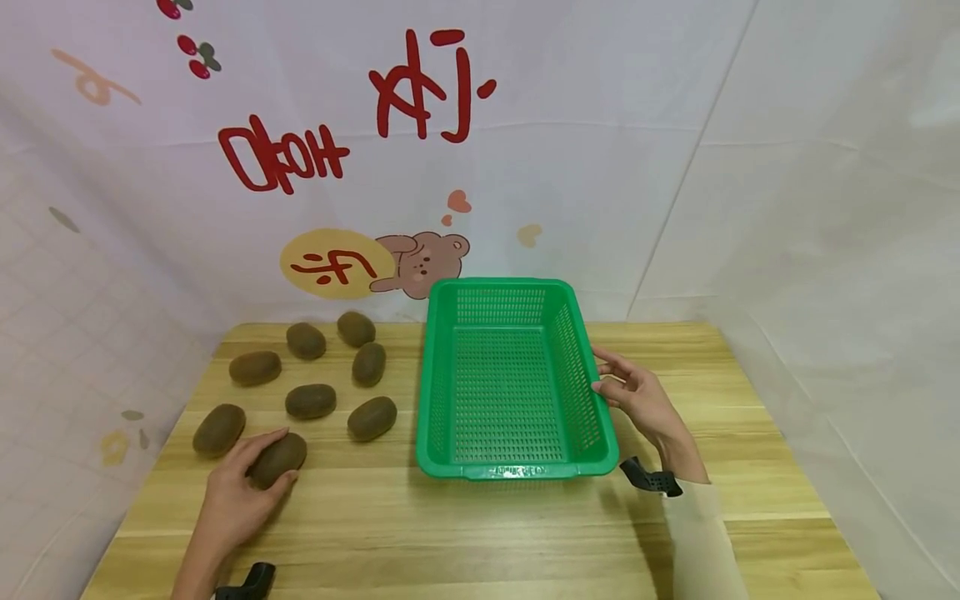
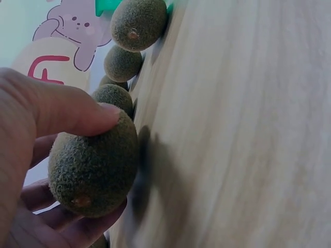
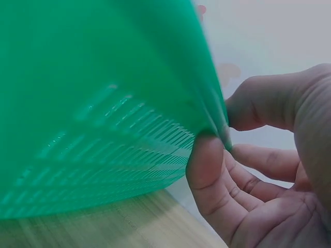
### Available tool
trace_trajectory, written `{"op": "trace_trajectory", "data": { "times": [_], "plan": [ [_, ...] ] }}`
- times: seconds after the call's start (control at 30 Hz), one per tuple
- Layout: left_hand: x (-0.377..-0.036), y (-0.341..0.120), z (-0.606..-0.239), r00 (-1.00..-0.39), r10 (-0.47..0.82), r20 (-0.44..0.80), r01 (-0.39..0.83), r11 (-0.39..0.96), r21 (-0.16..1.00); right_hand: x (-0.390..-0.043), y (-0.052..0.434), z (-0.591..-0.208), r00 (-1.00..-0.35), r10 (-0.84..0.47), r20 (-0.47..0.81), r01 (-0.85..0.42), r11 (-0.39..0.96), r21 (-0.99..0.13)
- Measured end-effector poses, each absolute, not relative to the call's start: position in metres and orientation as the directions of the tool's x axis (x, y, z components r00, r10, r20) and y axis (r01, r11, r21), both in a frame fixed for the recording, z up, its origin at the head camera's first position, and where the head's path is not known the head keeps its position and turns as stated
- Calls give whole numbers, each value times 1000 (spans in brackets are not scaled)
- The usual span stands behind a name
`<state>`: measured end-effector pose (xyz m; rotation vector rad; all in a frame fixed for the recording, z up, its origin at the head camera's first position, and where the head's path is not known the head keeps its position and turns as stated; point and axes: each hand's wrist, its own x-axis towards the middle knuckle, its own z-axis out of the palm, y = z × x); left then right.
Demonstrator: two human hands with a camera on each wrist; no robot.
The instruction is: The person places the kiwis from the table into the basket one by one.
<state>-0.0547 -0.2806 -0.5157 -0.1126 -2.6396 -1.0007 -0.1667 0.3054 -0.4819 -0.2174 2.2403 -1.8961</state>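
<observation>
My left hand (image 1: pixel 238 493) grips a brown, fuzzy kiwi (image 1: pixel 282 460) at the front left of the table, thumb on one side and fingers around the other. In the left wrist view that kiwi (image 2: pixel 95 168) sits between thumb and fingers, close beside the wooden surface. At the right, my right hand (image 1: pixel 651 410) pinches the right rim of a green plastic basket (image 1: pixel 517 472). The right wrist view shows thumb and fingers on both sides of the basket's edge (image 3: pixel 214 103). Nothing lies in the basket, whose floor and walls are a perforated mesh.
Several more kiwis lie loosely spread left of the basket, among them one (image 1: pixel 372 418) near its left wall and one (image 1: pixel 219 430) beside my left hand. The wooden table (image 1: pixel 480 542) meets a printed white cloth (image 1: pixel 600 167) at the back and sides.
</observation>
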Motion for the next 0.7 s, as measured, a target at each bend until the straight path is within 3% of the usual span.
{"op": "trace_trajectory", "data": {
  "times": [0.33,0.7],
  "plan": [
    [-57,-279,-504,-938,-45,343,196,747,635,-169,302,-480,-968,-245,-45,5,163,-987],
    [-70,-269,-487,-886,-11,463,306,736,604,-166,304,-476,-972,-228,-53,7,199,-980]
  ]
}}
